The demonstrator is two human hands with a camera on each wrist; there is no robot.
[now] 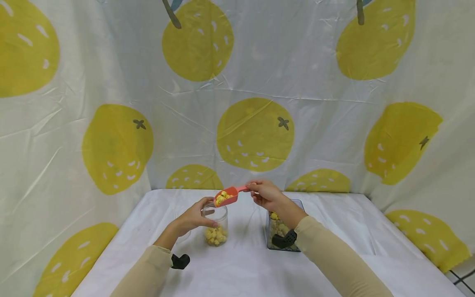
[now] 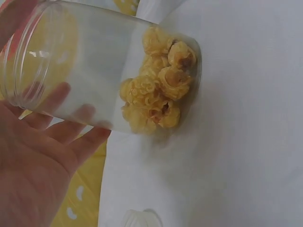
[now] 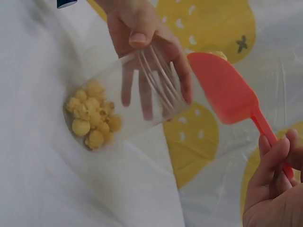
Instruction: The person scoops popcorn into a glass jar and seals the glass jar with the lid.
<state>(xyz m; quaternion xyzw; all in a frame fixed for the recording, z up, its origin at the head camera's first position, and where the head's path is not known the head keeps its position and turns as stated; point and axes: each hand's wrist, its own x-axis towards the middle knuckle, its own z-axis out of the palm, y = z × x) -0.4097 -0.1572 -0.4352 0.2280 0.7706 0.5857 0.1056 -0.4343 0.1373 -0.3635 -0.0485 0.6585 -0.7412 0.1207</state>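
Observation:
My left hand (image 1: 193, 216) grips a clear jar (image 1: 219, 214) near its top, thumb on one side and fingers on the other. Caramel-coloured popcorn (image 2: 154, 90) covers the bottom of the jar, which stands upright on the table. My right hand (image 1: 268, 195) pinches the handle of a red scoop (image 1: 232, 195), seen from behind in the right wrist view. Yellow popcorn (image 1: 222, 198) lies in the scoop, whose front edge is just above the jar's open mouth. Below my right forearm is a clear rectangular box (image 1: 270, 239) holding more popcorn, partly hidden by the arm.
A clear round lid (image 1: 184, 236) lies on the white-covered table (image 1: 245, 272), left of the jar and partly behind my left wrist. A white curtain (image 1: 256, 88) printed with yellow fruit hangs behind the table. Dark wrist devices (image 1: 180, 261) sit on both forearms.

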